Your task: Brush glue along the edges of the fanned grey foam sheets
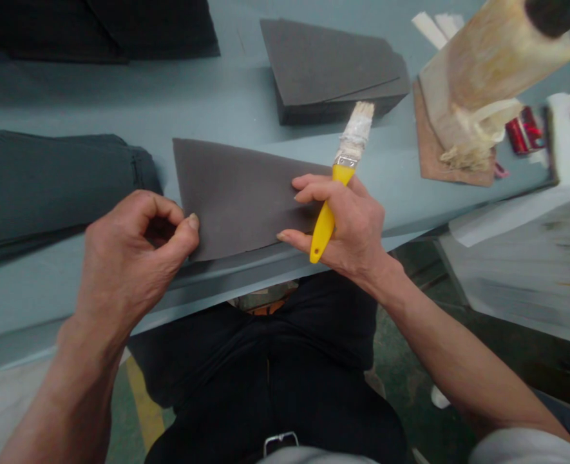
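A dark grey tapered sheet (246, 200) lies at the table's near edge. My left hand (134, 238) pinches its left edge between thumb and fingers. Tucked in my right hand (352, 219) is a yellow-handled paintbrush (343, 174), its bristles pointing away from me and coated in whitish stuff. The fingertips and thumb of that hand also reach over the right part of the sheet. Beyond the brush tip stands a stack of similar grey pieces (333, 64).
A stained, pale plastic container (487, 58) rests on a brown board (429, 148) at the right, near a red object (525, 131). Folded dark fabric (47, 187) lies at the left, with black material (96, 26) behind it. The blue-grey table (207, 96) ends just before my body.
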The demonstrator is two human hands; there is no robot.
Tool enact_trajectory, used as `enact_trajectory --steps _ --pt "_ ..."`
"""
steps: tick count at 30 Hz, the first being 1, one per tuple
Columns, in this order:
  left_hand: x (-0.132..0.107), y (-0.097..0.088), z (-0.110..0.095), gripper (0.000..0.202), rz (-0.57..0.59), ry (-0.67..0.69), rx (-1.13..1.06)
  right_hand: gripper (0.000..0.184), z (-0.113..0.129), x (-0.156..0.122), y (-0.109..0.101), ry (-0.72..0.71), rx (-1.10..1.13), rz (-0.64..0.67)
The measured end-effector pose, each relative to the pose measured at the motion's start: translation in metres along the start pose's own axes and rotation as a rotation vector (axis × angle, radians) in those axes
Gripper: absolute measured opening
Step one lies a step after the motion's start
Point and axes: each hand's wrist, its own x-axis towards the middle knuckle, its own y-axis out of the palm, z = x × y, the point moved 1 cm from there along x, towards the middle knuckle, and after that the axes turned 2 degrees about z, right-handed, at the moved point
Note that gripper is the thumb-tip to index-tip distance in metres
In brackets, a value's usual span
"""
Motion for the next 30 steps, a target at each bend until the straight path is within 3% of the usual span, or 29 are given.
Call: enact_trajectory --steps 10,13,17,20,24,27,30 --pt "-0.004 0.002 0.003 0.038 -0.081 -0.079 0.080 0.038 0.000 0.000 0.000 0.000 -0.029 0.001" --pt "-0.007 0.001 0.008 0.046 -0.127 0.051 0.219 0.041 0.000 0.001 0.000 0.005 -0.028 0.009" --pt "-0.008 -0.004 0.008 0.038 -0.132 0.370 0.424 0.042 -0.001 0.000 0.000 0.004 -0.025 0.012" --pt "-0.002 -0.007 0.004 0.034 -0.054 0.560 0.484 0.040 -0.002 -0.001 0.001 -0.002 -0.028 0.007" --pt "0.009 -0.009 0.003 0.052 0.125 0.722 0.506 0.038 -0.002 -0.001 0.002 -0.030 -0.011 -0.016" --pt "0.015 -0.008 0.004 0.059 0.270 0.774 0.468 0.036 -0.002 -0.001 0.002 -0.029 -0.018 -0.018" --pt "0.016 -0.007 0.002 0.053 0.329 0.739 0.412 0.036 -0.001 -0.001 0.002 -0.023 -0.032 -0.010"
